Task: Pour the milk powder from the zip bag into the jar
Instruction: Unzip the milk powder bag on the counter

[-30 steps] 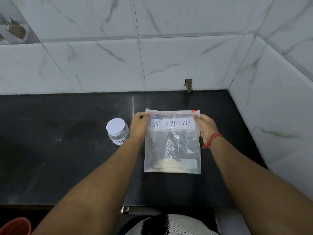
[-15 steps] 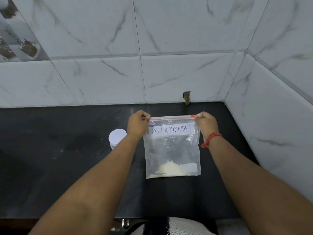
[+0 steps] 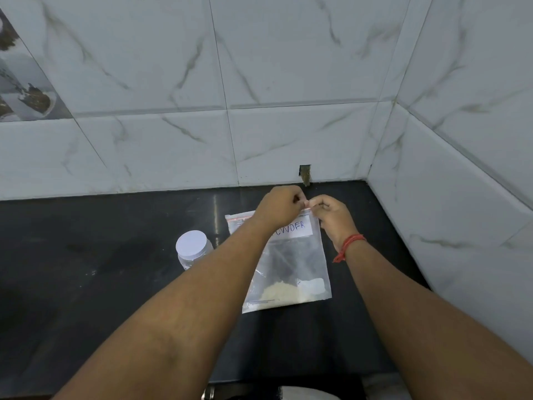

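Note:
A clear zip bag (image 3: 291, 264) with a white label and a red zip strip hangs over the black counter, its bottom edge near the counter. A little pale milk powder (image 3: 281, 293) lies in its bottom. My left hand (image 3: 278, 207) and my right hand (image 3: 333, 216) both pinch the top edge of the bag close together near its right corner. My left forearm hides part of the label. A small clear jar (image 3: 191, 251) with a white lid on stands on the counter to the left of the bag.
The black counter (image 3: 101, 284) runs left from a corner of white marble-tiled walls (image 3: 461, 197). A small dark notch (image 3: 305, 174) sits at the foot of the back wall just behind my hands.
My left hand has slid from the bag's top left corner across to the right, meeting my right hand at the zip. The bag's left corner now hangs free.

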